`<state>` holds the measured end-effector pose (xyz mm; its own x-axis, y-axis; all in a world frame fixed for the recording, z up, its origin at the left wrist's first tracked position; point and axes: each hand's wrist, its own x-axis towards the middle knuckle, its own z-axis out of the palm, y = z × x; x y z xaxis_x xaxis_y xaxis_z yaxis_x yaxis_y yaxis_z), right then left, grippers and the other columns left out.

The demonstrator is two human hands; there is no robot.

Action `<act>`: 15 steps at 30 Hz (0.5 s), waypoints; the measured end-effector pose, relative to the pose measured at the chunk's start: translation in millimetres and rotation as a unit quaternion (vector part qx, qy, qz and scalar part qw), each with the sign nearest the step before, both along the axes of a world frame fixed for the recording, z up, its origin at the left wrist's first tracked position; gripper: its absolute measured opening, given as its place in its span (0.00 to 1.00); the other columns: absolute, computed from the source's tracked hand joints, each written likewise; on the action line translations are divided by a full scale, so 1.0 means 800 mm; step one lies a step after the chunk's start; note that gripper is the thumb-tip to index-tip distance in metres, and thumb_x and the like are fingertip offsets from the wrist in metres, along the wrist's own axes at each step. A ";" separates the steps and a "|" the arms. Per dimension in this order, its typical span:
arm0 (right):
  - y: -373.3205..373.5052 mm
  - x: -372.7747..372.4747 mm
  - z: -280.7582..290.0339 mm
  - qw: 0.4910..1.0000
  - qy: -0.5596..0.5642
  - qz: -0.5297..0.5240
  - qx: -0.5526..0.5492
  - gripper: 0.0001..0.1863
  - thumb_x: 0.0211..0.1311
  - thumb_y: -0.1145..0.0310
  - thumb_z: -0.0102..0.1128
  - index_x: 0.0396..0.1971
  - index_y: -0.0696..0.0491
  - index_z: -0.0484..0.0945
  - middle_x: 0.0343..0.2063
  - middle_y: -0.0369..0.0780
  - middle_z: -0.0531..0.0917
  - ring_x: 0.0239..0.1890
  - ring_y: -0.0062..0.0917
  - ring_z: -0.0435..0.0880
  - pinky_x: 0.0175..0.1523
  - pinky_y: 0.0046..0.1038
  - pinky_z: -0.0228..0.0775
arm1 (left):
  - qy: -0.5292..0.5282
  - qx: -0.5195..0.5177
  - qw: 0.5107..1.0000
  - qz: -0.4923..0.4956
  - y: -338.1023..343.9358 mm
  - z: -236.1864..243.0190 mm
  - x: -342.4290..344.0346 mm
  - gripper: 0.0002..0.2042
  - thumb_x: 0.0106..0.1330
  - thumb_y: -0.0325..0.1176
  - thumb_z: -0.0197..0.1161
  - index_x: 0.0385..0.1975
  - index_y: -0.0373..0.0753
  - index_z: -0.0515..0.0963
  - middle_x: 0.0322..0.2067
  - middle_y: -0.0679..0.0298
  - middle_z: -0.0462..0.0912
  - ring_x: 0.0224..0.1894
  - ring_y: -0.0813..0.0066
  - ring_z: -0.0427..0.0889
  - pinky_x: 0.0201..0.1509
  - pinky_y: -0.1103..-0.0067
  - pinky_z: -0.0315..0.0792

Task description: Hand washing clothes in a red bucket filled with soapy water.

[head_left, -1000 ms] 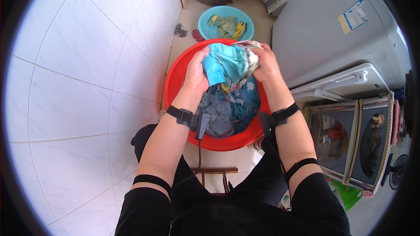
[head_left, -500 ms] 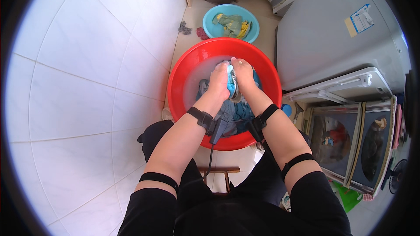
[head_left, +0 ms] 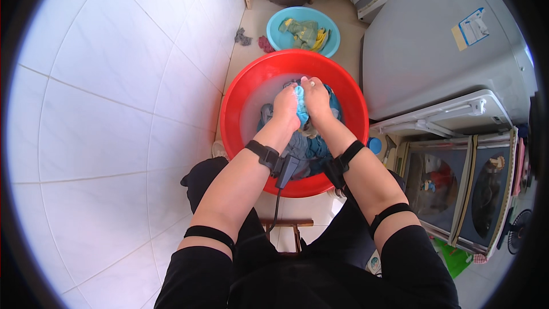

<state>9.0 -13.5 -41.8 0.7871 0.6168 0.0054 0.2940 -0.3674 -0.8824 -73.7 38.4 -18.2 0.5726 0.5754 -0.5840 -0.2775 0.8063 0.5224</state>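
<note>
My left hand and my right hand are close together inside a red basin, both closed on a bunched light-blue garment with paler fabric below it. The cloth is squeezed between my palms. Under and around them, darker blue and grey clothes lie in cloudy water at the middle and right of the basin. How far my fingers dip into the water is unclear. Black straps with small devices and a cable are on both my forearms.
A light-blue basin with green and yellow cloth sits beyond, beside grey and red rags. A tiled wall stands left, a grey appliance and glazed cabinet right. A wooden stool shows below.
A second ago my hands held the light-blue cloth spread higher, over the far rim. They have come down and together into the basin, bunching it, and stay nearly still since half a second ago.
</note>
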 end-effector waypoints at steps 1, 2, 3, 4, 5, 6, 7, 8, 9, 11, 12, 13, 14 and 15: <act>0.011 -0.035 0.030 0.998 0.061 -0.022 0.000 0.19 0.72 0.55 0.53 0.38 0.58 0.78 0.31 0.54 0.84 0.38 0.52 0.84 0.44 0.44 0.74 | 0.008 -0.005 1.000 0.024 0.013 0.004 -0.017 0.10 0.73 0.37 0.55 0.40 0.38 0.78 0.35 0.61 0.83 0.37 0.68 0.83 0.43 0.71 0.78; 0.009 -0.056 0.059 1.000 0.023 0.004 -0.017 0.19 0.71 0.54 0.54 0.39 0.57 0.76 0.31 0.54 0.83 0.39 0.53 0.83 0.44 0.45 0.74 | 0.010 -0.012 0.999 0.041 0.021 0.009 -0.026 0.11 0.73 0.38 0.55 0.40 0.38 0.78 0.34 0.62 0.82 0.36 0.69 0.82 0.43 0.71 0.77; 0.010 -0.080 0.072 0.998 -0.057 0.021 0.026 0.19 0.70 0.53 0.55 0.37 0.57 0.76 0.30 0.54 0.83 0.38 0.54 0.83 0.44 0.47 0.73 | -0.065 -0.037 0.996 0.040 0.033 -0.003 -0.038 0.12 0.74 0.40 0.54 0.39 0.38 0.78 0.33 0.61 0.82 0.37 0.67 0.83 0.44 0.69 0.77; 0.007 -0.086 0.080 0.998 -0.056 0.029 0.020 0.18 0.71 0.54 0.55 0.36 0.57 0.76 0.29 0.55 0.82 0.38 0.54 0.83 0.44 0.47 0.73 | -0.051 -0.028 0.998 0.033 0.036 -0.006 -0.041 0.12 0.74 0.40 0.54 0.39 0.37 0.78 0.34 0.60 0.82 0.37 0.67 0.83 0.44 0.69 0.77; 0.005 -0.089 0.082 0.998 -0.054 0.038 0.014 0.18 0.71 0.56 0.54 0.35 0.58 0.76 0.28 0.55 0.82 0.37 0.54 0.83 0.43 0.47 0.73 | -0.035 -0.018 0.999 0.027 0.037 -0.010 -0.043 0.12 0.73 0.39 0.55 0.39 0.37 0.78 0.34 0.60 0.83 0.37 0.66 0.83 0.45 0.69 0.78; 0.005 -0.079 0.073 0.997 -0.062 0.034 0.010 0.17 0.72 0.57 0.53 0.33 0.58 0.76 0.27 0.56 0.82 0.36 0.54 0.82 0.43 0.47 0.73 | -0.033 -0.020 0.999 0.028 0.031 -0.013 -0.040 0.12 0.73 0.39 0.55 0.39 0.37 0.78 0.34 0.60 0.83 0.37 0.66 0.83 0.45 0.69 0.78; 0.001 -0.050 0.062 0.997 -0.078 0.022 0.004 0.17 0.72 0.59 0.52 0.32 0.59 0.76 0.26 0.56 0.81 0.35 0.55 0.82 0.42 0.47 0.73 | -0.026 -0.030 0.999 0.010 0.015 0.003 -0.022 0.10 0.74 0.37 0.54 0.38 0.39 0.78 0.33 0.61 0.83 0.37 0.66 0.84 0.45 0.68 0.78; 0.000 -0.034 0.053 0.998 -0.059 0.000 -0.003 0.17 0.73 0.62 0.51 0.30 0.59 0.76 0.26 0.57 0.81 0.34 0.55 0.81 0.40 0.47 0.72 | -0.014 -0.036 0.999 -0.002 0.009 0.013 -0.015 0.09 0.75 0.35 0.54 0.36 0.40 0.78 0.33 0.62 0.83 0.37 0.65 0.84 0.44 0.67 0.79; -0.006 -0.007 0.032 0.998 -0.050 -0.010 0.028 0.17 0.73 0.61 0.53 0.29 0.59 0.77 0.25 0.54 0.81 0.30 0.50 0.82 0.38 0.44 0.73 | -0.018 -0.036 0.999 -0.009 0.005 0.018 -0.007 0.09 0.75 0.35 0.54 0.36 0.40 0.78 0.33 0.62 0.83 0.37 0.65 0.84 0.44 0.67 0.79; -0.005 0.013 0.031 0.960 0.238 -0.063 0.130 0.15 0.74 0.62 0.56 0.31 0.57 0.79 0.24 0.43 0.84 0.27 0.33 0.82 0.36 0.33 0.73 | -0.066 -0.053 0.995 -0.049 0.006 0.034 -0.007 0.07 0.74 0.35 0.56 0.35 0.42 0.77 0.33 0.63 0.83 0.37 0.65 0.84 0.46 0.67 0.79; -0.009 0.023 0.030 0.898 0.390 -0.056 0.196 0.16 0.75 0.61 0.55 0.31 0.58 0.79 0.27 0.41 0.84 0.29 0.27 0.82 0.38 0.29 0.74 | -0.092 -0.077 0.992 -0.050 0.006 0.043 -0.007 0.06 0.74 0.36 0.59 0.36 0.42 0.77 0.35 0.63 0.83 0.37 0.65 0.84 0.48 0.66 0.80; -0.011 0.028 0.036 0.874 0.439 -0.042 0.204 0.15 0.76 0.63 0.54 0.34 0.60 0.78 0.29 0.43 0.84 0.31 0.29 0.83 0.42 0.30 0.76 | -0.109 -0.056 0.992 -0.043 0.012 0.049 -0.020 0.09 0.73 0.40 0.60 0.37 0.41 0.77 0.36 0.62 0.83 0.38 0.64 0.84 0.50 0.64 0.80; -0.013 0.032 0.056 0.847 0.471 -0.034 0.245 0.13 0.76 0.64 0.54 0.35 0.60 0.79 0.31 0.43 0.85 0.34 0.30 0.83 0.45 0.31 0.77 | -0.098 -0.089 0.987 -0.093 0.024 0.069 -0.030 0.11 0.72 0.43 0.62 0.37 0.41 0.77 0.35 0.61 0.83 0.38 0.64 0.84 0.50 0.64 0.80; -0.018 0.041 0.073 0.817 0.500 -0.028 0.285 0.12 0.76 0.66 0.54 0.37 0.60 0.79 0.33 0.43 0.85 0.36 0.31 0.84 0.48 0.31 0.77 | -0.088 -0.121 0.978 -0.144 0.033 0.084 -0.037 0.14 0.70 0.46 0.64 0.38 0.40 0.76 0.34 0.61 0.82 0.38 0.64 0.84 0.51 0.63 0.80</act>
<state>41.9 -27.7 16.5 0.6001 0.7019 -0.3837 -0.6827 0.1993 -0.7030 -102.9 64.6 49.1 0.7950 0.2325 -0.5602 -0.0890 0.9583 0.2714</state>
